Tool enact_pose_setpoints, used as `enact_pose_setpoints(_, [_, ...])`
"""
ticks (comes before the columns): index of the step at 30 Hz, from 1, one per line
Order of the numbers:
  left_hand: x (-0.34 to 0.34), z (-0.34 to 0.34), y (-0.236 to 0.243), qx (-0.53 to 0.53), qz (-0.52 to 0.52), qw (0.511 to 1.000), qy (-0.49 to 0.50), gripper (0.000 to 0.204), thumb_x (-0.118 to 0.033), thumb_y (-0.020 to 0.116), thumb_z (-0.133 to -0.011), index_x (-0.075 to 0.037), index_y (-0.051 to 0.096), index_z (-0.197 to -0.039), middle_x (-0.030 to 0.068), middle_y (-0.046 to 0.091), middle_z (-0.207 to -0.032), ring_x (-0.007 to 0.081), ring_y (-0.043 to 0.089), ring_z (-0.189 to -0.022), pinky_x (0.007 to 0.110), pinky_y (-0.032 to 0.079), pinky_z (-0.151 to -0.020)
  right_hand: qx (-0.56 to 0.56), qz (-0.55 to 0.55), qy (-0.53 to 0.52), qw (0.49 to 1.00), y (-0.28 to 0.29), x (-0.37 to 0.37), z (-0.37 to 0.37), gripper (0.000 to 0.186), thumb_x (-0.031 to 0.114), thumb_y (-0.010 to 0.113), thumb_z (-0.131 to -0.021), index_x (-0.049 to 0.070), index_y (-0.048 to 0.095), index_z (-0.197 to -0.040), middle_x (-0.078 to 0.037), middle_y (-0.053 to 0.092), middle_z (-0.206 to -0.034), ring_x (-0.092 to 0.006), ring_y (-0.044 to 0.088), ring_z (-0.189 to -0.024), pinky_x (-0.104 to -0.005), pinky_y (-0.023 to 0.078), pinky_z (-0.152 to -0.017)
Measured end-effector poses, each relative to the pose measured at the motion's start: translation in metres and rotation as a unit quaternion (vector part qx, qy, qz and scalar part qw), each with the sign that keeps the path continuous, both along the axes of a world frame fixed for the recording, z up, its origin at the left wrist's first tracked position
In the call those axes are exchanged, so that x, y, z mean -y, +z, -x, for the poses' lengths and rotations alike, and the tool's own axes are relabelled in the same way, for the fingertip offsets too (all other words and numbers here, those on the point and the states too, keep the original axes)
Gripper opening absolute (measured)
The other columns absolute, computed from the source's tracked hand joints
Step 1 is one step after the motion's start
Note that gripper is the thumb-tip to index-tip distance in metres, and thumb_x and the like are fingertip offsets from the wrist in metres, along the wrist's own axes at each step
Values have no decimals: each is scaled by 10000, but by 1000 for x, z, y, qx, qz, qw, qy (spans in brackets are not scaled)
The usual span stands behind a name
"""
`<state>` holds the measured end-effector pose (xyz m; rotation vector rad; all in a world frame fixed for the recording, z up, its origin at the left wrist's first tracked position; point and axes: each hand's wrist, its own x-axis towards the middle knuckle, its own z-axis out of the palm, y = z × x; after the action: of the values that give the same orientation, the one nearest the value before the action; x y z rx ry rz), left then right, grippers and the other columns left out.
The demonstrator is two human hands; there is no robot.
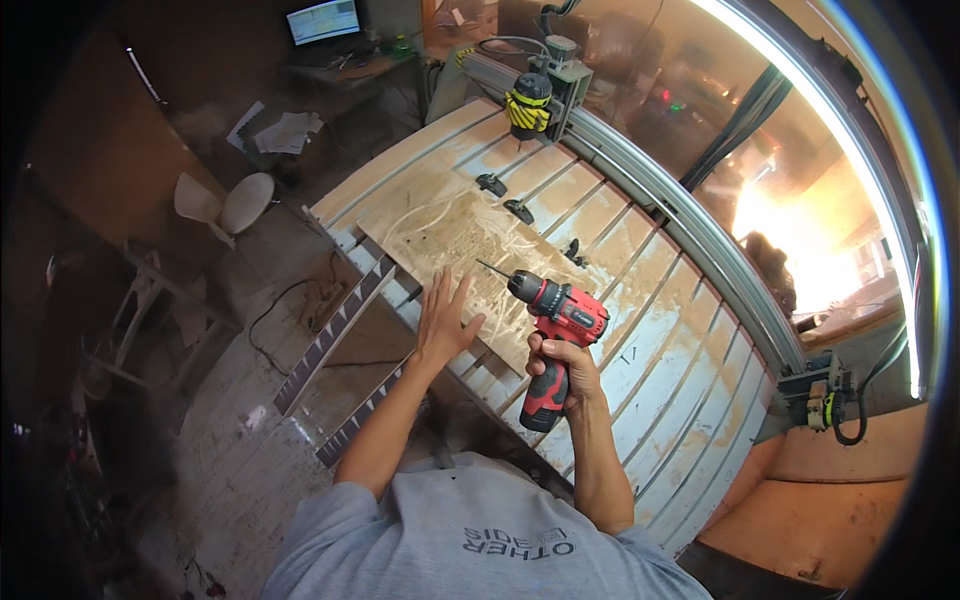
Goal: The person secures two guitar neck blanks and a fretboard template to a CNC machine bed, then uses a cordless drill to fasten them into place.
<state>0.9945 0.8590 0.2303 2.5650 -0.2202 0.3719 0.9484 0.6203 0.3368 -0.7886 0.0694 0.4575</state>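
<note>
A red and black cordless drill (556,312) is in my right hand (566,366), whose fingers wrap round its handle. A thin bit sticks out of the chuck toward the upper left, over a wooden board (430,225). Pale swirling marks and dust cover the board, which lies on the slatted machine bed (660,400). My left hand (443,318) is open, its fingers stretched out over the board's near edge, left of the drill. From this view I cannot tell whether the bit touches the wood.
Black clamps (518,210) sit along the board's far side. A spindle head (530,105) with a yellow-striped cover hangs from the metal gantry (640,180) behind. Left of the bed are two toothed rails (335,335), a white chair (247,203) and a desk with a monitor (323,22).
</note>
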Motion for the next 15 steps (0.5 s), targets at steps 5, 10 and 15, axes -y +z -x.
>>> enact_pose_setpoints(5, [6, 75, 26, -71, 222, 971, 44, 552, -344, 659, -963, 17, 556, -1367, 261, 571, -1341, 345, 561, -1264, 422, 440, -1061, 6, -117, 54, 992, -28, -4, 8, 538, 47, 708, -811, -14, 532, -1317, -220, 710, -1123, -222, 652, -643, -326, 567, -598])
enact_pose_setpoints(10, [22, 141, 58, -208, 547, 811, -13, 423, -335, 505, -1070, 18, 624, -1270, 91, 706, -1084, 129, 671, -943, 273, 523, -807, -38, -116, 117, 986, -32, -26, 24, 682, 86, 688, -814, -31, 432, -1435, -223, 687, -1194, -204, 667, -678, -330, 586, -640])
enact_pose_setpoints(15, [34, 165, 84, -199, 642, 741, -16, 353, -343, 525, -1065, -25, 579, -1207, 4, 625, -912, 61, 592, -849, 234, 493, -781, -30, -95, 144, 984, -35, -61, 41, 508, 96, 657, -814, -76, 565, -1283, -208, 712, -1059, -221, 694, -691, -330, 602, -594])
